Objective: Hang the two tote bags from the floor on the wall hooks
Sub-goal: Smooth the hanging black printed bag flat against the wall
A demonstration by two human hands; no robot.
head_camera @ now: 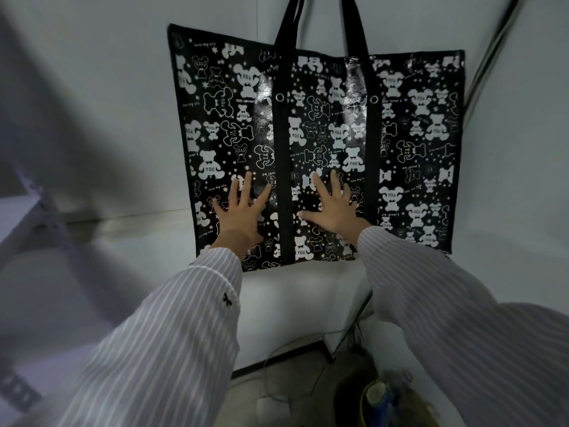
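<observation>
While its two black webbing straps [358,26] run up past the top edge of the view, the glossy black woven tote bag printed with white bears [415,149] hangs flat against the pale grey wall [92,87]. The left hand [243,217] and right hand [334,211] rest on its lower front, either side of one strap band, fingers [336,186] straight and spread, grasping nothing. Pale striped shirt sleeves [184,334] cover both arms. Thin cables [277,380] lie on the floor below.
</observation>
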